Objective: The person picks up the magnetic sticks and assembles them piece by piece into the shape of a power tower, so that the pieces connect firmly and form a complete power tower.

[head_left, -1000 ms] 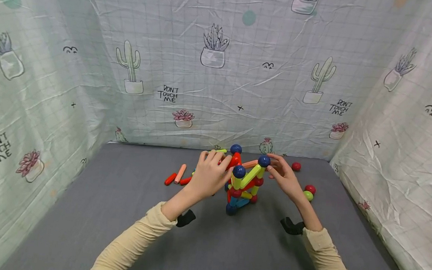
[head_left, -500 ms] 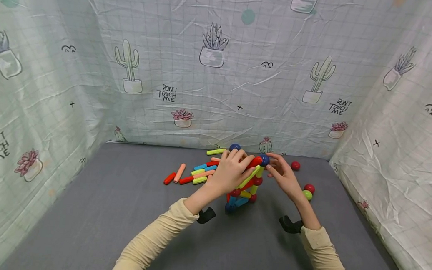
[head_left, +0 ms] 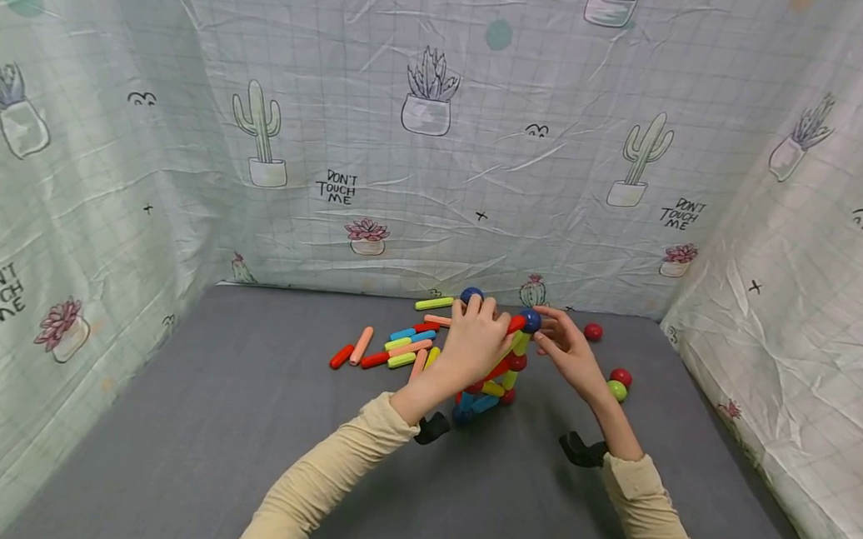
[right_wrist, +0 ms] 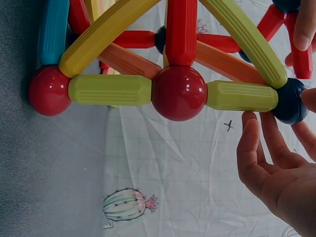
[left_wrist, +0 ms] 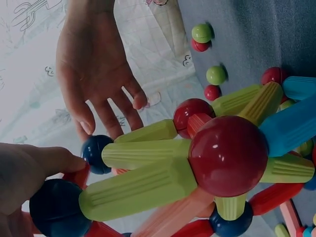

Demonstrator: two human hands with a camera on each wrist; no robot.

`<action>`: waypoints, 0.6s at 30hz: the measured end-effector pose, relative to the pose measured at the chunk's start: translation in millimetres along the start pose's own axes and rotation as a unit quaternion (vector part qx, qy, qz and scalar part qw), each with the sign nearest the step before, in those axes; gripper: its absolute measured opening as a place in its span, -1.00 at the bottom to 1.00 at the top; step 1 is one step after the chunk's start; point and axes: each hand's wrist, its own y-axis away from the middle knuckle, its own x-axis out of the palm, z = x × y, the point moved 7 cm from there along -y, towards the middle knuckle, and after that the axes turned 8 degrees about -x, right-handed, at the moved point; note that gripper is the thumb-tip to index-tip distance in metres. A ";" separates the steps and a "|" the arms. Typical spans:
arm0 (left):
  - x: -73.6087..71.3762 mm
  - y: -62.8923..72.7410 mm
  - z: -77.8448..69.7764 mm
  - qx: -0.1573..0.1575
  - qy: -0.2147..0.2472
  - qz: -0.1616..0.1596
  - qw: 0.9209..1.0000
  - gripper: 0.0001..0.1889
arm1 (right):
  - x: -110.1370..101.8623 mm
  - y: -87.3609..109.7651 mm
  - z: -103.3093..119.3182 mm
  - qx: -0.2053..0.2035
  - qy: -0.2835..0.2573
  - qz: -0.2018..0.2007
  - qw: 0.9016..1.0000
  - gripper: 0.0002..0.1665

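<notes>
A tower of magnetic rods and balls stands mid-table, with lime rods [right_wrist: 109,90], red balls [right_wrist: 178,93] and blue balls at its upper corners. My left hand [head_left: 477,344] pinches a red rod [head_left: 516,325] across the top of the tower; the rod's far end is right at the upper right blue ball [head_left: 530,321]. My right hand [head_left: 574,359] holds that ball from the right, between thumb and fingers, with a fingertip against the lime rod below. Another blue ball [left_wrist: 58,207] sits beside my left fingers, hidden by that hand in the head view.
Several loose rods [head_left: 399,352] in red, peach, lime and blue lie left of the tower. A lime rod [head_left: 434,303] lies at the back. Loose balls, red [head_left: 593,332] and green [head_left: 617,391], rest on the right. A printed curtain [head_left: 321,128] hangs behind the grey table [head_left: 202,429].
My left hand has moved right with the red rod, bringing its end to the upper right blue ball and uncovering loose rods. My right hand has kept its place.
</notes>
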 end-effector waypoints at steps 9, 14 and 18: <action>5.5 -4.0 -1.5 -0.008 -0.023 0.045 0.999 -0.72 | 0.5 0.5 2.3 -0.034 0.011 0.006 0.999 -0.46; 1.0 -0.9 2.3 -0.007 0.024 0.025 0.999 -0.74 | 1.4 1.1 2.5 -0.035 0.005 0.014 0.999 -0.46; -10.6 5.6 14.8 0.003 0.121 -0.045 0.992 -0.76 | 1.4 2.2 -2.9 -0.016 0.009 0.020 1.000 -0.44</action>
